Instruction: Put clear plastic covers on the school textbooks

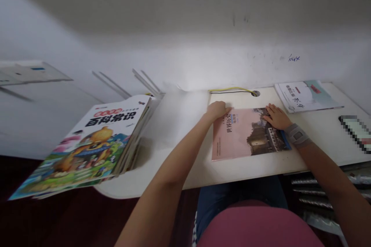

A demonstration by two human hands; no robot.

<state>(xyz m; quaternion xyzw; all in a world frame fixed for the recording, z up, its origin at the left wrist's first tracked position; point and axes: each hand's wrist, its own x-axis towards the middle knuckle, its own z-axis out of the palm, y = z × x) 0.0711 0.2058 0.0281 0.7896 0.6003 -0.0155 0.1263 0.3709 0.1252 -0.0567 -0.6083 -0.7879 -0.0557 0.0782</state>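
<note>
A pink paperback history atlas [232, 142] with a castle photo and Chinese characters on its cover lies flat on the white desk in front of me. My left hand [216, 111] is closed at its upper left corner, with a finger or thumb over the cover's edge; the other fingertips are hidden. At the upper right corner my right hand [277, 117] rests with fingers stretched out over the cover. A grey band [298, 135] is around my right wrist.
A stack of children's books [95, 139] overhangs the desk's left end. At the right lie a white-and-teal book [308, 95] and a blurred-out phone-like device [358, 131]. A yellow cable [232, 89] runs into a desk hole along the wall. Several wrapped items [315, 193] are below the desk.
</note>
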